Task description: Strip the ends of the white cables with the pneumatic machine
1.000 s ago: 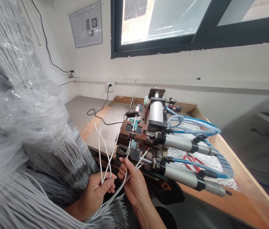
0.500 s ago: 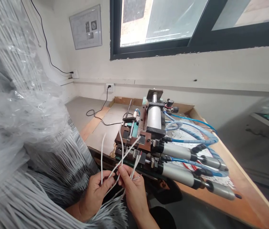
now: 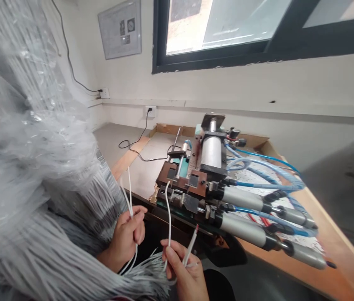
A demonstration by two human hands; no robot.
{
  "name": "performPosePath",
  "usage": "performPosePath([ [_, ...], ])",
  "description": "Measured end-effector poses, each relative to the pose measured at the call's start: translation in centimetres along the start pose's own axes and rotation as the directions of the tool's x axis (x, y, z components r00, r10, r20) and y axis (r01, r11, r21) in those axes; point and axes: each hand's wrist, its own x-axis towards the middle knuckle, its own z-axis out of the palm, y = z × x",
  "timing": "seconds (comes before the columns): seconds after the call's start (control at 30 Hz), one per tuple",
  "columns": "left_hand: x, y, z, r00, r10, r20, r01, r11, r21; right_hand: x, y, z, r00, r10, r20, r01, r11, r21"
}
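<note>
My left hand [image 3: 128, 234] is closed round white cables [image 3: 129, 188], whose upper ends stick up above the fingers. Lower and to the right, my right hand [image 3: 185, 267] pinches a single white cable [image 3: 168, 213] between thumb and fingers. A few more cables with a reddish tip [image 3: 191, 244] stick out between its fingers. Both hands are apart, in front of a pneumatic machine [image 3: 192, 184] with metal cylinders. A large bundle of grey cables [image 3: 101, 271] lies below and left of the hands, its cut ends near my right hand.
Plastic-wrapped cables [image 3: 54, 146] hang at the left. The machine stands on a wooden-edged bench [image 3: 330, 238], with blue hoses [image 3: 271, 175] to its right. A black cord [image 3: 147, 159] runs to a wall socket [image 3: 152, 111] behind.
My hands have moved apart, the left with some cables to the left, the right slightly lower and to the right. The camera view has shifted, so the machine appears further right.
</note>
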Motion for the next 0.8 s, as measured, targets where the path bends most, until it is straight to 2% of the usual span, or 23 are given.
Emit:
performPosePath([
  [0.17, 0.7, 0.9, 0.6, 0.989, -0.081, 0.123, 0.084, 0.996, -0.022, -1.3, 0.4, -1.9, 0.971, 0.147, 0.19, -0.126, 0.985, -0.119],
  [0.3, 0.5, 1.2, 0.6, 0.982, -0.093, 0.162, 0.093, 0.996, 0.004, -1.6, 0.8, -3.1, 0.943, 0.238, 0.234, -0.198, 0.963, -0.182],
  [0.37, 0.3, 1.2, 0.6, 0.983, -0.09, 0.158, 0.084, 0.995, 0.047, -1.4, 0.6, -3.3, 0.939, 0.253, 0.235, -0.19, 0.947, -0.258],
  [0.43, 0.2, 1.1, 0.6, 0.987, -0.065, 0.15, 0.052, 0.995, 0.089, -1.0, 0.0, -3.2, 0.96, 0.184, 0.212, -0.104, 0.935, -0.34],
  [0.5, 0.2, 1.1, 0.7, 0.988, -0.037, 0.15, 0.017, 0.991, 0.134, -0.4, -0.6, -2.8, 0.98, 0.039, 0.193, 0.041, 0.918, -0.394],
  [0.57, 0.1, 1.1, 0.8, 0.99, -0.024, 0.141, -0.002, 0.984, 0.178, 0.4, -1.2, -2.1, 0.974, -0.098, 0.203, 0.178, 0.887, -0.425],
  [0.63, 0.1, 1.2, 0.8, 0.993, -0.004, 0.117, -0.019, 0.98, 0.199, 1.2, -1.5, -1.5, 0.96, -0.167, 0.226, 0.253, 0.861, -0.441],
  [0.7, 0.1, 1.3, 0.6, 0.994, 0.013, 0.107, -0.035, 0.979, 0.202, 1.7, -1.6, -1.1, 0.957, -0.169, 0.237, 0.261, 0.858, -0.442],
  [0.8, 0.0, 1.4, 0.1, 0.99, 0.026, 0.138, -0.058, 0.971, 0.23, 1.9, -1.6, -0.8, 0.969, -0.096, 0.229, 0.186, 0.891, -0.413],
])
